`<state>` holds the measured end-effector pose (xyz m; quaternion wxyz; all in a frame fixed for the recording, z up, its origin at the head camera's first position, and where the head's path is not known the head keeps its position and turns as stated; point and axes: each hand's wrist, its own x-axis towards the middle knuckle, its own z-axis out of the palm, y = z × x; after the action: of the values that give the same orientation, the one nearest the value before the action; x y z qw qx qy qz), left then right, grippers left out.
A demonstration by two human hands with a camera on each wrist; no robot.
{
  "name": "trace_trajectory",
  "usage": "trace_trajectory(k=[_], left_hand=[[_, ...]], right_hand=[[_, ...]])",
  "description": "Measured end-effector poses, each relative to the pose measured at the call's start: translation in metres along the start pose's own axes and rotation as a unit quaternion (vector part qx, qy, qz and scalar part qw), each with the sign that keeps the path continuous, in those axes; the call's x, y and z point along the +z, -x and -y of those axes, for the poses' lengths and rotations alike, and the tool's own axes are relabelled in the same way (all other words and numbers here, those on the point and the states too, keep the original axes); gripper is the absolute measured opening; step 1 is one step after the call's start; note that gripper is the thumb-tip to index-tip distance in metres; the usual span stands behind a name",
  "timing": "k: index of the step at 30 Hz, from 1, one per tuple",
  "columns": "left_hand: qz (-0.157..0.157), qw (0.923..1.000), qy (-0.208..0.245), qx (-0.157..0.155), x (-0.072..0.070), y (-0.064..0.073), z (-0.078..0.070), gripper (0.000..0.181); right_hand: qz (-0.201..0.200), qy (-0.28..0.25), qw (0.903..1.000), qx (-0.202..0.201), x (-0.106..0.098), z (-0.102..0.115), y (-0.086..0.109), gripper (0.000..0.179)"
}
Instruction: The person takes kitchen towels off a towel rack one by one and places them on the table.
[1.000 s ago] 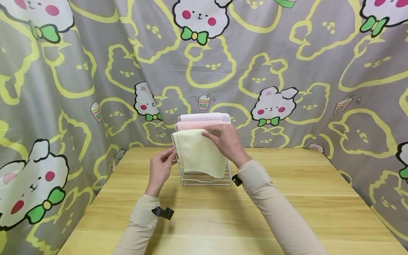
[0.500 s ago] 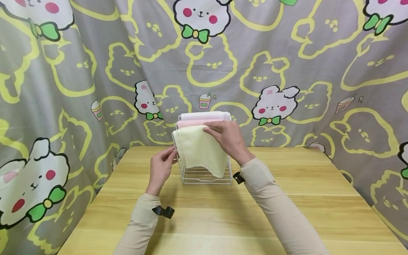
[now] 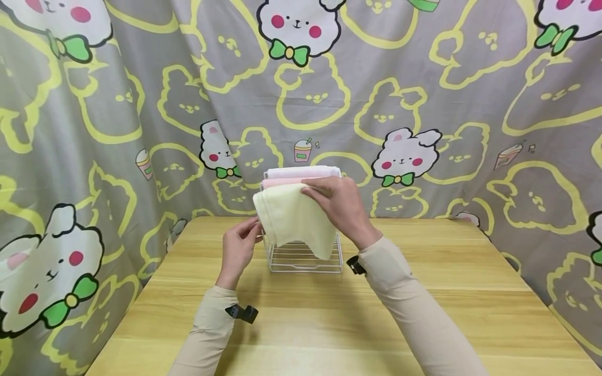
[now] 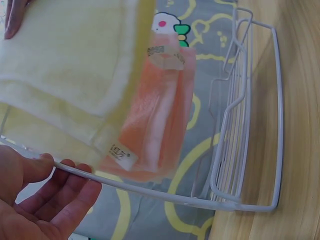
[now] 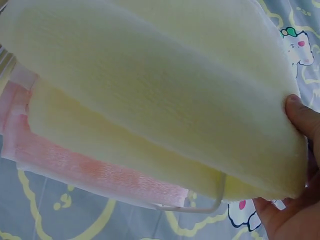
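The pale wooden worktop (image 3: pixel 423 292) carries a white wire rack (image 3: pixel 305 261); over the rack's front rail hangs a soft pale-yellow folded towel (image 3: pixel 293 216), lifted clear; the right hand (image 3: pixel 343 206) pinches its top fold; the left hand (image 3: pixel 237 248) curls round the rack's left rail, steadying it.

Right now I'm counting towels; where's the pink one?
In the head view, the pink towel hangs on the white rack mid-table, between the yellow towel in front and a white towel behind.

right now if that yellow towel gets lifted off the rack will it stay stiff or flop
Probably flop: the yellow towel already drapes and sags over the wire rack. It looks light, since the right hand lifts its fold by a pinch. The fluffy surface likely grips, not slips.
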<state>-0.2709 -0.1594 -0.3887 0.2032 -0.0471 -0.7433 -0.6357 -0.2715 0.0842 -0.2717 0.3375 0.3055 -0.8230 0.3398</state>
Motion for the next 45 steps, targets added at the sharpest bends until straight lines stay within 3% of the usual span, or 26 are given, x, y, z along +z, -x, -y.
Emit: trace_trajectory(k=[20,35,45], left_hand=[[-0.001,1.0000,0.001,0.010,0.000,-0.001,0.005,0.023],[-0.002,0.9999,-0.006,0.011,-0.001,-0.002,0.005,0.025],[0.001,0.9999,-0.002,0.013,-0.001,0.000,0.004,0.024]], right_hand=[[-0.045,-0.013,0.9986,-0.026,-0.019,0.014,0.015,0.020],[-0.088,-0.012,0.9928,-0.080,-0.035,0.030,0.014,0.021],[-0.092,-0.016,0.9918,-0.087,-0.041,0.037,0.021,0.022]])
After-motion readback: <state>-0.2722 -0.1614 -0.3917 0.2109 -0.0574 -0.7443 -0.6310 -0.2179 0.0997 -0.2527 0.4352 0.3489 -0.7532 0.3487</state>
